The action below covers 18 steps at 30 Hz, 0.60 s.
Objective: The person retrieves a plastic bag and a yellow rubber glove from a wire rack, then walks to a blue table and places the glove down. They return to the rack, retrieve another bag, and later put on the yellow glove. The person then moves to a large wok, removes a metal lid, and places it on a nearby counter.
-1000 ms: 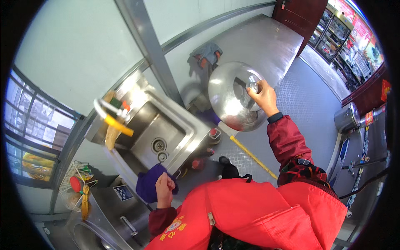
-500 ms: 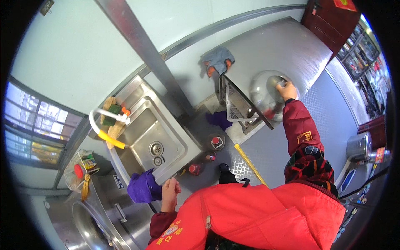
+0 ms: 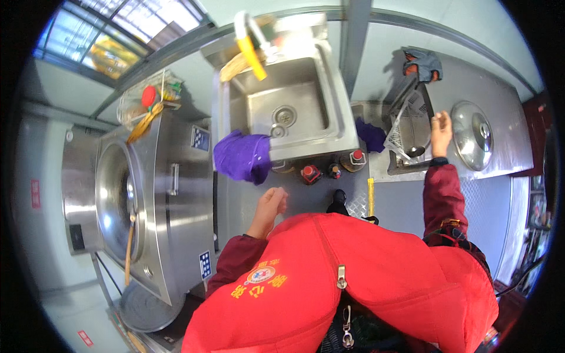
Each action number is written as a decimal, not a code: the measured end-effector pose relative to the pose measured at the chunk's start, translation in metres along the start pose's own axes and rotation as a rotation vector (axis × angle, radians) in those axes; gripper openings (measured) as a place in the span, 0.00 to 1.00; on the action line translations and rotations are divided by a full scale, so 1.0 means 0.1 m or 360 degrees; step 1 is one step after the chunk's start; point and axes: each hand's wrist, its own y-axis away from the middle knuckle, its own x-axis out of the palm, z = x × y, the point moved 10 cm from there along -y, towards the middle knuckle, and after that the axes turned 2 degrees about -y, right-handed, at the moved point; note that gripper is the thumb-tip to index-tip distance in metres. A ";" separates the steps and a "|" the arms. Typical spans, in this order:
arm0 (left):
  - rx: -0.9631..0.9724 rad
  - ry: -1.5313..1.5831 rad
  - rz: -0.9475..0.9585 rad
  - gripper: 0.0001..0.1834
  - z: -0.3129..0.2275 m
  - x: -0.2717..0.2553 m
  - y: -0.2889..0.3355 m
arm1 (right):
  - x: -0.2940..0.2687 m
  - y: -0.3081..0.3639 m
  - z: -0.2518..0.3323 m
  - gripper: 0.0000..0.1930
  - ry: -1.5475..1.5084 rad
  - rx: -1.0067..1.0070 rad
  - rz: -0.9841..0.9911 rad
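Note:
My right hand (image 3: 441, 134) is raised beside a round, shiny metal pot lid (image 3: 472, 136) with a knob, which lies on the steel counter. That hand is apart from the lid, its fingers loosely stretched and holding nothing. Lower and to the left, my left hand (image 3: 269, 209) hovers in front of the sink with its fingers curled in, and nothing shows in them. Closest to it is a purple cloth (image 3: 242, 156) draped over the front left corner of the steel sink (image 3: 343, 132).
A wok (image 3: 116, 203) with a wooden-handled ladle (image 3: 129, 247) sits in the stove at left. Several red-capped bottles (image 3: 311, 174) stand on the floor below the sink. A white perforated rack (image 3: 406, 120) leans by the counter (image 3: 500, 88), where blue-grey gloves (image 3: 425, 63) lie.
My right hand has let go of the lid's knob and moved left of it. My view has swung left, showing the wok and stove more fully. The left hand stays low, fingers curled.

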 end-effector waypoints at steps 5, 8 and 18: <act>0.0052 0.0151 -0.0138 0.09 0.24 -0.88 0.35 | 1.52 1.48 0.58 0.15 -0.0233 0.0129 0.0529; 0.0075 0.0266 -0.0259 0.10 0.46 -1.57 0.64 | 2.31 2.36 0.92 0.10 -0.0156 0.0218 0.0856; 0.0116 0.0721 -0.0798 0.09 1.27 -3.40 1.74 | 3.56 3.94 0.94 0.08 0.0012 0.1126 0.1366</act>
